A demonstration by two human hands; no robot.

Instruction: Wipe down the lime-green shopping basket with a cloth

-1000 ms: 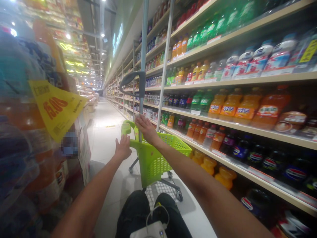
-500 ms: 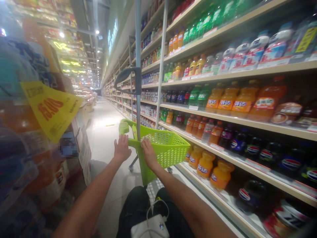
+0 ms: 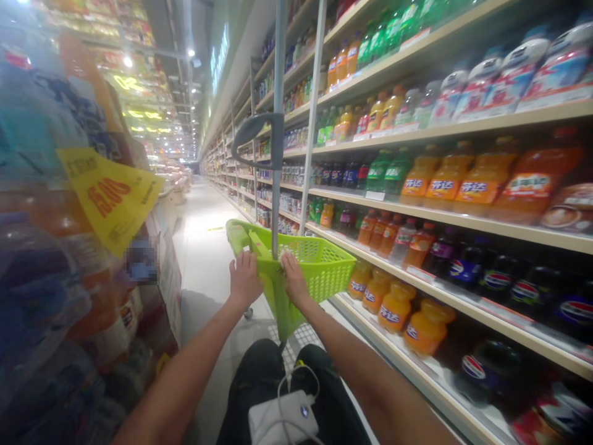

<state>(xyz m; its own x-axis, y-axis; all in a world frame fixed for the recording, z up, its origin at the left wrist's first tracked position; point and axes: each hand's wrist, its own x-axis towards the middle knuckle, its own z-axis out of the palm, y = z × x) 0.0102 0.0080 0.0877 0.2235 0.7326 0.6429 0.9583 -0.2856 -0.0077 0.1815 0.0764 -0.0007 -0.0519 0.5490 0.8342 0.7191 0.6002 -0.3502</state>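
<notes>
A bright green shopping cart (image 3: 324,281) with perforated sides stands right in front of my knees. My left hand (image 3: 244,278) is on its near rim, left of the upright metal pole (image 3: 277,204), fingers curled over the edge. Just right of the pole my right hand (image 3: 294,275) grips the same rim. Something small and whitish shows by its fingertips, too blurred to name. A dark grey loop handle (image 3: 257,141) is fixed to the pole above the basket. The undersides of both hands are hidden.
Shelves of drink bottles (image 3: 435,179) line the right side, close to the cart. On the left are wrapped bottles with a yellow price sign (image 3: 113,198). A pale aisle floor (image 3: 199,216) runs ahead. A white power bank (image 3: 282,417) with cables is at my lap.
The cart and both hands sit slightly further right in view, and the nearby shelf bottles have shifted right too. My left hand is nearer the pole. Both hands stay on the rim.
</notes>
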